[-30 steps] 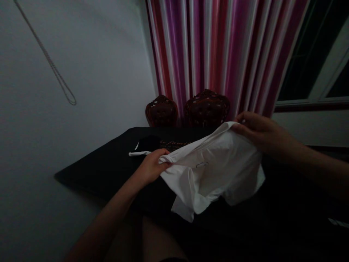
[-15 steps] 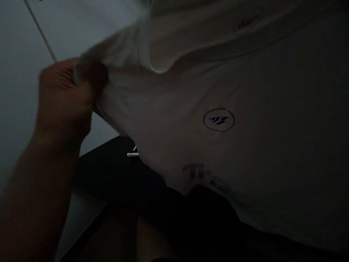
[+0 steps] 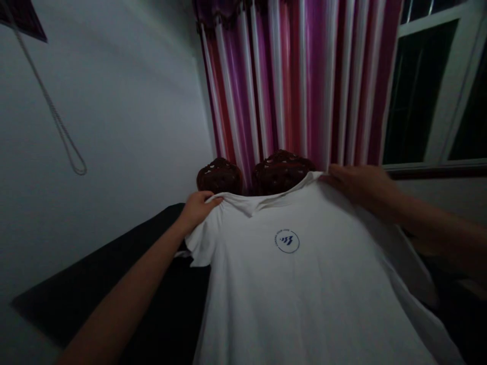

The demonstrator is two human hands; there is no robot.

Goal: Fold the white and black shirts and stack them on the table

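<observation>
I'm watching the left hand (image 3: 198, 209) and right hand (image 3: 353, 186) pinching a white T-shirt (image 3: 304, 294), 1 at each shoulder, its length hanging nearward from both grips, before the dark table (image 3: 95, 263).

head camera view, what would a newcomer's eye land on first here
Most likely the white T-shirt, spread upright in the foreground by the left hand and right hand near its shoulders, with a round dark-blue print on its chest. Next, perhaps, the purple, red and pale striped curtain behind it, beyond two dark chair backs.
</observation>
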